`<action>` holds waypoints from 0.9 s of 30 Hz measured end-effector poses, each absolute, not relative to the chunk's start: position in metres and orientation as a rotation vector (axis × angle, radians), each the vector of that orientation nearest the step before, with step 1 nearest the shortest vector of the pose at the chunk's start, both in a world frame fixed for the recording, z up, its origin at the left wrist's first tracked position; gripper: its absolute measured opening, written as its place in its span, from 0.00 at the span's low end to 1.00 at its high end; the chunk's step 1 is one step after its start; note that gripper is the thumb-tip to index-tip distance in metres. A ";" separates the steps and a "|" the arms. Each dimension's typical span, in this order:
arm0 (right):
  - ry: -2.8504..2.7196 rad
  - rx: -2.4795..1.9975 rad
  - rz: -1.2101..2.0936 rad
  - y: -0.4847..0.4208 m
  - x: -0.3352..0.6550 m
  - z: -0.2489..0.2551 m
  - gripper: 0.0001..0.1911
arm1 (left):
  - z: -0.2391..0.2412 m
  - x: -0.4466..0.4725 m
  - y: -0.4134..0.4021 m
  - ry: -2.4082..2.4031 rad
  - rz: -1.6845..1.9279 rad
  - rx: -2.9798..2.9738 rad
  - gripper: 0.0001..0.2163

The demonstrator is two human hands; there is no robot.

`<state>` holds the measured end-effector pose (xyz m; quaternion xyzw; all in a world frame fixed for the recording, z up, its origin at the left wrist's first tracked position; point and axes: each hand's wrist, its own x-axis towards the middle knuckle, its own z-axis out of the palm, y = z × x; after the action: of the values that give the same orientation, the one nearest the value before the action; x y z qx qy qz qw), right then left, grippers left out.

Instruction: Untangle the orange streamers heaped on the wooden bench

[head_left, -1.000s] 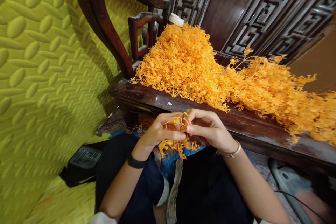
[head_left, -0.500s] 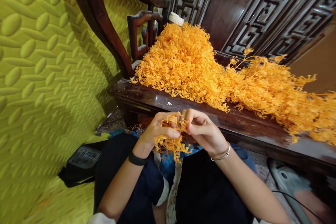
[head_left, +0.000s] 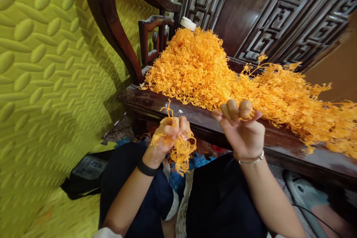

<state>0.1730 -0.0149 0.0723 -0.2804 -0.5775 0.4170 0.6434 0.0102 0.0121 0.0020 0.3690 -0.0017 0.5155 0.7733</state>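
My left hand (head_left: 170, 134) is closed around a tangled bunch of orange plastic sprigs (head_left: 182, 152). One thin stem sticks up above its fingers, and the rest dangles below over my lap. My right hand (head_left: 244, 130) is raised at the front edge of the bench, apart from my left hand. Its fingers are curled, with a small orange plastic sprig (head_left: 247, 115) pinched between thumb and forefinger. Just behind it, a large heap of orange plastic sprigs (head_left: 195, 70) covers much of the bench seat.
The dark wooden bench (head_left: 156, 100) has a curved armrest (head_left: 108, 18) and a carved back (head_left: 240, 11). A yellow embossed wall (head_left: 41, 74) rises at the left. A black bag (head_left: 86, 173) lies by my leg, and blue plastic (head_left: 199, 160) shows below my hands. Cardboard (head_left: 337, 67) stands at right.
My hands have moved apart. The right hand has gone right and up toward the heap with a small orange piece, while the left has shifted slightly left, keeping its bunch.
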 end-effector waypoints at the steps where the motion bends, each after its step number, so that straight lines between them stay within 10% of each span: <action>1: -1.333 -0.700 0.846 -0.013 0.181 0.075 0.18 | 0.003 0.011 0.012 0.011 1.090 0.845 0.14; 11: -1.777 -1.329 -0.436 0.021 0.245 0.062 0.14 | -0.002 0.024 0.014 0.112 1.149 0.930 0.08; 27: -1.918 -1.493 -0.588 0.019 0.238 0.055 0.07 | 0.005 0.023 0.011 0.278 1.222 1.008 0.08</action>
<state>0.2381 0.0192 0.0552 -0.5666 -0.7280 -0.2233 0.3150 0.0235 0.0106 0.0047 0.4512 0.1246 0.5473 0.6938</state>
